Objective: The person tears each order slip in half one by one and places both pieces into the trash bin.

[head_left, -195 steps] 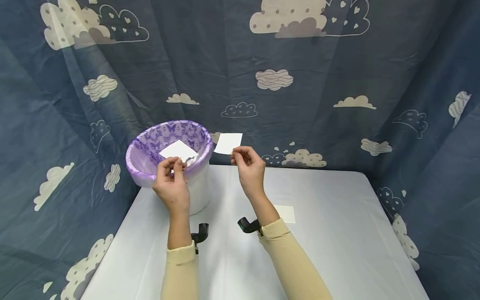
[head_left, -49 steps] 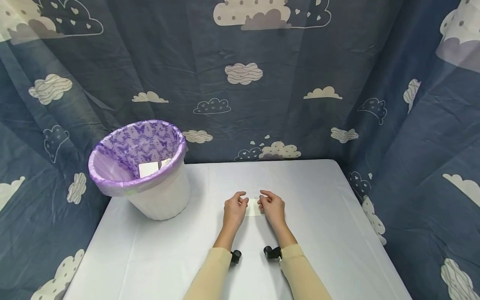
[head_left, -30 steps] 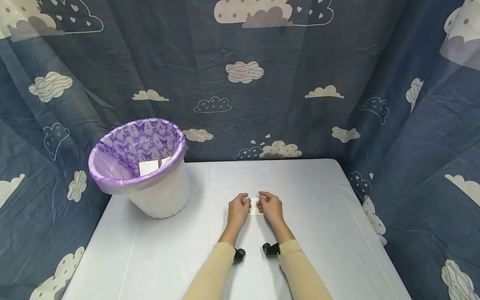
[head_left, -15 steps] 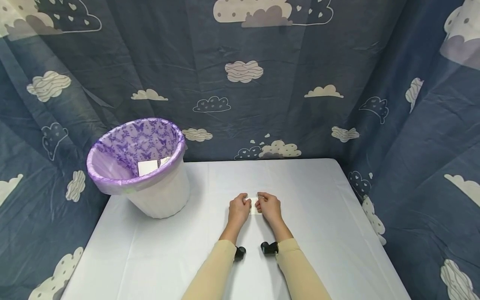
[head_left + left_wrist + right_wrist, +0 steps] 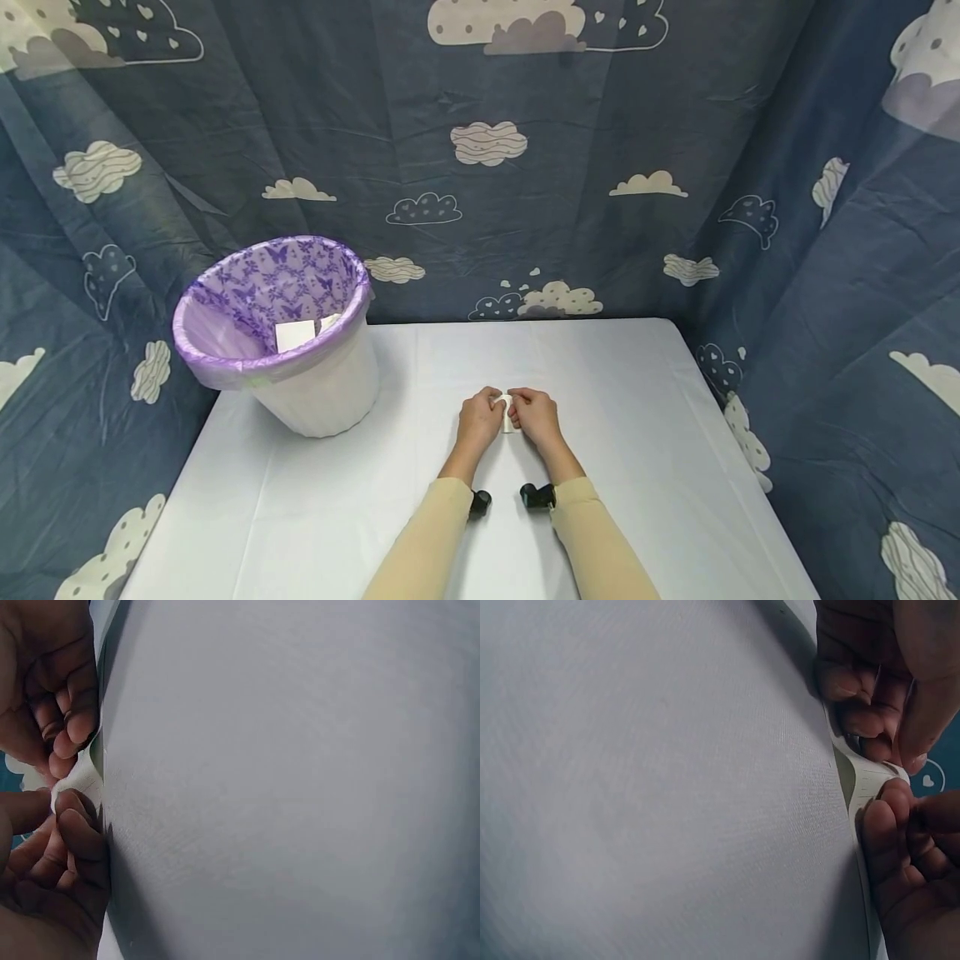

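Observation:
A small off-white sheet of paper (image 5: 507, 414) lies between my two hands, low over the white table. My left hand (image 5: 478, 419) pinches one side of it with thumb and fingers. The other side is pinched by my right hand (image 5: 536, 416), whose fingertips come close to the left ones. In the right wrist view the paper (image 5: 861, 780) bends up between the fingers and shows faint lines. The left wrist view also has the paper (image 5: 84, 776) curving between both hands. Most of the sheet is hidden by the fingers.
A white bin (image 5: 330, 392) with a purple butterfly-print liner (image 5: 277, 283) stands at the table's left. White paper pieces (image 5: 295, 335) show inside it. The white table (image 5: 637, 467) is bordered by a dark blue cloud-print curtain (image 5: 420, 100).
Earlier, my hands held white paper pieces at the bin; they have since moved to the sheet on the table. Over the last second they draw together, and the visible strip of paper narrows.

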Demonstrator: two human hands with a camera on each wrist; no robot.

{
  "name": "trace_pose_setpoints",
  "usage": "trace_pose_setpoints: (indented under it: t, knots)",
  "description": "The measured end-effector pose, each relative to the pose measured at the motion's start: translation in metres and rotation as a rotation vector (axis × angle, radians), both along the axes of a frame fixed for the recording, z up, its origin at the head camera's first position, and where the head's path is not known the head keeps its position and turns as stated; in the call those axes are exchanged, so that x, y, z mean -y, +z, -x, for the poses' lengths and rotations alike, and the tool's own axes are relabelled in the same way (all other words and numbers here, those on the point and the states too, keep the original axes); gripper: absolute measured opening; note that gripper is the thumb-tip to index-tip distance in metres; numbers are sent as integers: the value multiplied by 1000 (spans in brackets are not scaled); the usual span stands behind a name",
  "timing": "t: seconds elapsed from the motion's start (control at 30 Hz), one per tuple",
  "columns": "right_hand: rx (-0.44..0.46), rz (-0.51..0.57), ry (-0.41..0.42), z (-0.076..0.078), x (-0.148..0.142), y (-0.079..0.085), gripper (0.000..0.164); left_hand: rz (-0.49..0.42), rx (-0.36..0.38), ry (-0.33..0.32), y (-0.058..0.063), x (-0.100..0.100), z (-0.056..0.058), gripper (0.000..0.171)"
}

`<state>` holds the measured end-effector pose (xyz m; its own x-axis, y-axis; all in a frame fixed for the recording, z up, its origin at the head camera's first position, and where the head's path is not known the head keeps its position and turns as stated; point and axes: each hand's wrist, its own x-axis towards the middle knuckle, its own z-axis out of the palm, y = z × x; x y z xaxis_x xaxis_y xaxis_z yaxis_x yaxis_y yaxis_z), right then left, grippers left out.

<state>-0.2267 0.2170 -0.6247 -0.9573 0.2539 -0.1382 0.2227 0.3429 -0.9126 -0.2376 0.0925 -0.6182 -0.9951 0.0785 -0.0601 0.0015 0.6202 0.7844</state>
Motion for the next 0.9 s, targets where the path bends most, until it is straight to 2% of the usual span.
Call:
trace_pose_setpoints:
  t: [0.2, 0.37, 0.53, 0.7, 0.9]
  knots:
    - [18, 4, 24, -1, 1, 3, 16, -28, -35, -14, -2, 0, -2, 21]
    - [25, -16, 36, -3, 3, 6, 14, -26, -65, -24, 0, 1, -5, 11]
    - [29, -16, 37, -5, 6, 10, 14, -37, -77, -50, 6, 6, -7, 5]
    - [9, -9, 74, -7, 7, 19, 17, -64, -80, -79, 13, 12, -7, 7]
    - [-30, -20, 88, -10, 10, 35, 17, -55, -150, -113, 26, 19, -8, 9]
